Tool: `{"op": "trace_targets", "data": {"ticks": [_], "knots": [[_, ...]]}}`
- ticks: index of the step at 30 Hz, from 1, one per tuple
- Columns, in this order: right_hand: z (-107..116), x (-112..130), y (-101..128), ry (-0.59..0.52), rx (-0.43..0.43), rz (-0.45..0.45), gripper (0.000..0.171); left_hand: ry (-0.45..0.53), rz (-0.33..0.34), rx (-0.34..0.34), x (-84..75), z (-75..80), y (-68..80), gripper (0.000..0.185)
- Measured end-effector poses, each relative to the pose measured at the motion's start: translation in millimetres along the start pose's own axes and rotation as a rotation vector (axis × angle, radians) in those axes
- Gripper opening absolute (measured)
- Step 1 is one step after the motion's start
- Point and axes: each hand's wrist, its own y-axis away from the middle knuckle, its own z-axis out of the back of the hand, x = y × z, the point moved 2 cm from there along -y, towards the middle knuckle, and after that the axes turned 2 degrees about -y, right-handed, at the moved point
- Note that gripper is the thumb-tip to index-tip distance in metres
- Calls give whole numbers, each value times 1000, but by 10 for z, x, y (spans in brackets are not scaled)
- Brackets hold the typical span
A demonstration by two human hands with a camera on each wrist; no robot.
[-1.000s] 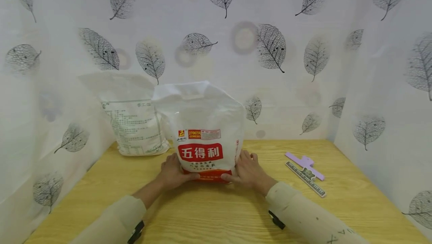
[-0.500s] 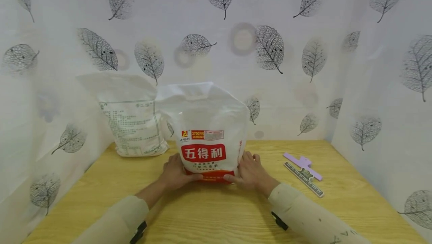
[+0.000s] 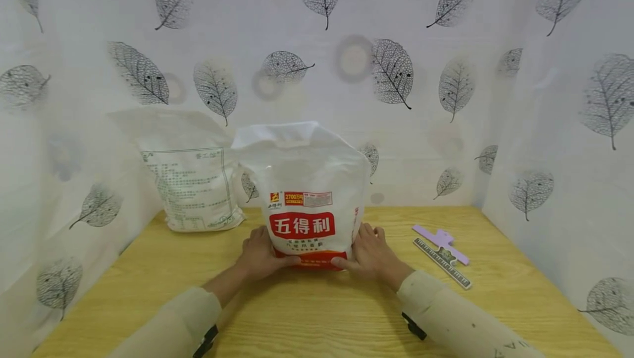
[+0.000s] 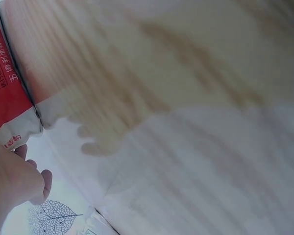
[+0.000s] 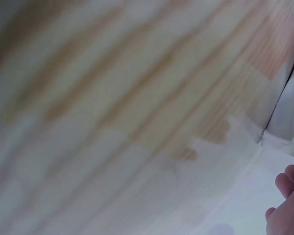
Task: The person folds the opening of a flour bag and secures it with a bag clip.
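A white flour bag (image 3: 317, 176) with red Chinese lettering and a red lower band stands upright on the wooden table (image 3: 307, 314) in the head view. My left hand (image 3: 262, 256) holds its lower left side, thumb across the front. On the opposite lower side my right hand (image 3: 373, 253) grips it the same way, fingers reaching behind. The left wrist view shows the bag's red bottom part (image 4: 10, 73) with my left hand (image 4: 14, 181) beside it. At the edge of the right wrist view are a white corner of the bag (image 5: 284, 142) and my right hand (image 5: 289, 205).
Behind and to the left stands a second white bag (image 3: 193, 187) with green print. Right of my right hand lie a purple clip (image 3: 441, 241) and a dark patterned clip (image 3: 442, 261). A leaf-print curtain (image 3: 317, 88) encloses the table at the back and sides.
The flour bag and both hands have slid a little to the right along the table, widening the gap to the green-print bag. The head view has shifted slightly too.
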Motion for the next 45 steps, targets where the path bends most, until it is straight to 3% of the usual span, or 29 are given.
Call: {"op": "trace_targets", "data": {"ticks": [13, 32, 38, 45], "knots": [[42, -113, 71, -36, 6, -7, 93, -39, 24, -3, -85, -109, -9, 97], [46, -202, 103, -58, 1, 9, 91, -36, 8, -1, -158, -111, 13, 93], [124, -246, 116, -109, -3, 47, 83, -52, 7, 3, -137, 21, 9, 96], [325, -310, 30, -142, -40, 83, 69, -18, -58, -52, -180, 351, -49, 92]]}}
